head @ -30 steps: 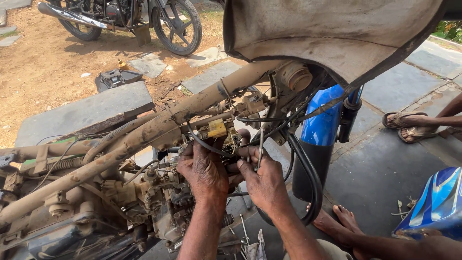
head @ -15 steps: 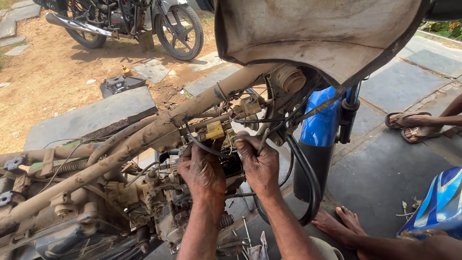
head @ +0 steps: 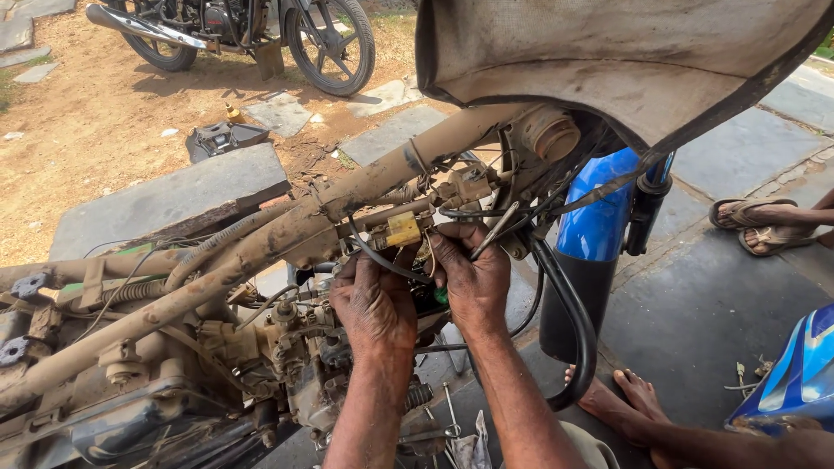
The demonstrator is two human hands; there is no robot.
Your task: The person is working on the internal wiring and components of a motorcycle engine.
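Both hands work under the mud-caked frame tube [head: 261, 247] of a stripped motorbike, close together at a small yellow connector block [head: 402, 230] that hangs just below the tube among the wires. The left hand [head: 375, 304] is curled with its fingertips up at the underside of the block, and a black cable [head: 369, 256] runs across its knuckles; whether the fingers pinch the block or only steady it I cannot tell. The right hand [head: 473, 276] is closed, pinching something thin beside the block, with a slim metal tool or lever [head: 495, 230] rising past its fingers and a spot of green [head: 441, 295] showing under the palm. To do this well, I judge that one hand should hold the block firm while the other works the small part straight, not twisted, and the thick black hose [head: 569, 321] looping to the right should stay out of the fingers' way. No labels or packages can be made out. The only bright colours are the yellow block, the blue mudguard [head: 599, 221] just right of the hands, a blue panel [head: 799, 373] at the lower right corner, and a dusty cloth cover [head: 625, 61] draped above.
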